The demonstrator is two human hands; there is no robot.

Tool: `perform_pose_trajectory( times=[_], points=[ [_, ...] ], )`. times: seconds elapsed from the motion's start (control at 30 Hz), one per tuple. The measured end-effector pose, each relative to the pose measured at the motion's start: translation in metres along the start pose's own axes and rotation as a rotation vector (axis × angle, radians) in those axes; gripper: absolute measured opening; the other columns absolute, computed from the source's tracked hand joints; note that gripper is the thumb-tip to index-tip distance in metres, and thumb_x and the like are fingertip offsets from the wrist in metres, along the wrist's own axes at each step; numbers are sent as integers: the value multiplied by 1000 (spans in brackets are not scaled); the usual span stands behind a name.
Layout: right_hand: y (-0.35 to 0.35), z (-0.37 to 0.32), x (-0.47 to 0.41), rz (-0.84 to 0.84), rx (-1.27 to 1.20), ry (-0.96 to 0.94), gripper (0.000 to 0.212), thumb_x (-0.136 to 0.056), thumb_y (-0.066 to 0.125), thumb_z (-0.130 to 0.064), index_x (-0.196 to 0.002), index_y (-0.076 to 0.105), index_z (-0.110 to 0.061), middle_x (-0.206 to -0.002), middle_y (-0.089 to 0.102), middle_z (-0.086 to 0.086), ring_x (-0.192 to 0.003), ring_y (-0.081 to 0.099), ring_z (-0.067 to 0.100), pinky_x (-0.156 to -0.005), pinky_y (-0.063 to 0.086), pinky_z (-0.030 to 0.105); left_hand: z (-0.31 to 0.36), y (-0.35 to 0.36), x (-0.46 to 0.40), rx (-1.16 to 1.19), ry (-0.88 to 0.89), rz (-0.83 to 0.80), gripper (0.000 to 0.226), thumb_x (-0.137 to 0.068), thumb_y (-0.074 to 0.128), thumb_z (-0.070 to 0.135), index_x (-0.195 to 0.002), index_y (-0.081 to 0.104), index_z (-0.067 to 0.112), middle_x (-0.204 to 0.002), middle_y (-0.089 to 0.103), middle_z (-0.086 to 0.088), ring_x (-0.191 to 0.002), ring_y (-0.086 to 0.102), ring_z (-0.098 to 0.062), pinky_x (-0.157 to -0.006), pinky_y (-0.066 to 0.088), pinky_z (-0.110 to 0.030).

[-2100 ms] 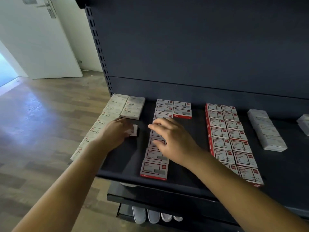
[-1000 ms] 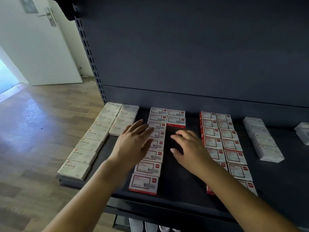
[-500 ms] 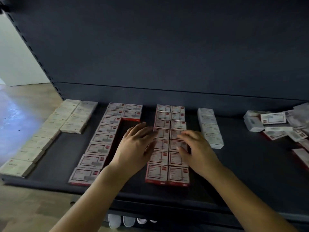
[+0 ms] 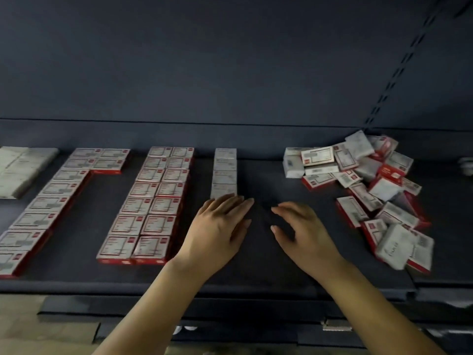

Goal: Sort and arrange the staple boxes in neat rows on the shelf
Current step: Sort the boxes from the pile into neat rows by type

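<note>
Most staple boxes are lying in neat rows left of the white-box column (image 4: 224, 172), while a jumbled heap (image 4: 371, 190) is waiting to its right; both the left hand (image 4: 217, 226) and right hand (image 4: 304, 231) are hovering empty, fingers relaxed, just in front of that column

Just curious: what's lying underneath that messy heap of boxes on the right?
The jumbled heap rests on the dark shelf. White and red staple boxes overlap, some tilted. Whatever lies below the top boxes is covered.
</note>
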State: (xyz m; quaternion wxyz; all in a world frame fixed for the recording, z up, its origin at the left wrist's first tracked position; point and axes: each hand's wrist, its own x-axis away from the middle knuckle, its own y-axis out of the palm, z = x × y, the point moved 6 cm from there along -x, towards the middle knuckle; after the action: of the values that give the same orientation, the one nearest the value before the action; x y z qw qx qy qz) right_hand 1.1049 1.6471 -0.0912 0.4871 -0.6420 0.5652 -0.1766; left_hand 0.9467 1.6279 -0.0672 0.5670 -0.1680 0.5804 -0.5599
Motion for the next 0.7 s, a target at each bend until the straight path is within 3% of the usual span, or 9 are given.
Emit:
perform_pose_trajectory(
  times=[0.2, 0.37, 0.43, 0.53, 0.6, 0.7],
  points=[
    [-46, 44, 18, 117, 9, 16, 31, -76, 61, -16, -104, 68, -4, -104, 65, 9, -96, 63, 26, -87, 43, 28, 49, 42, -19, 33, 22, -59, 41, -86, 45, 31, -117, 64, 12, -111, 67, -5, -105, 63, -23, -88, 52, -37],
    [-77, 84, 9, 226, 191, 101, 21, -73, 73, -5, -93, 69, -1, -90, 67, 14, -81, 63, 33, -71, 53, 37, 69, 68, -34, 23, 6, -89, 36, -83, 50, 29, -111, 68, 13, -106, 69, -4, -99, 66, -23, -81, 52, -37],
    [-79, 100, 3, 160, 290, 211, 21, -79, 70, -21, -88, 68, -3, -88, 65, 15, -80, 60, 35, -68, 48, 35, 74, 77, -37, 23, 3, -103, 32, -80, 57, 25, -106, 69, 13, -103, 70, -3, -95, 67, -23, -79, 52, -36],
    [-67, 113, 3, -43, 497, 351, 43, -87, 53, -49, -103, 64, -11, -110, 58, 10, -101, 54, 30, -84, 40, 37, 72, 90, -40, 21, 9, -146, 36, -82, 45, 30, -101, 71, 15, -101, 70, -1, -91, 67, -23, -78, 53, -36],
    [-61, 112, 6, -71, 520, 354, 46, -88, 50, -50, -116, 58, -15, -122, 48, 9, -109, 49, 29, -92, 36, 40, 65, 97, -42, 22, -5, -175, 37, -83, 43, 30, -100, 72, 15, -101, 70, -2, -91, 67, -24, -79, 52, -37],
    [-61, 110, 6, -81, 465, 355, 39, -91, 49, -40, -125, 49, -21, -127, 38, 7, -112, 44, 25, -90, 40, 35, 60, 102, -42, 29, -32, -165, 27, -80, 54, 22, -98, 73, 14, -101, 70, -4, -92, 66, -26, -79, 53, -38]
  ],
)
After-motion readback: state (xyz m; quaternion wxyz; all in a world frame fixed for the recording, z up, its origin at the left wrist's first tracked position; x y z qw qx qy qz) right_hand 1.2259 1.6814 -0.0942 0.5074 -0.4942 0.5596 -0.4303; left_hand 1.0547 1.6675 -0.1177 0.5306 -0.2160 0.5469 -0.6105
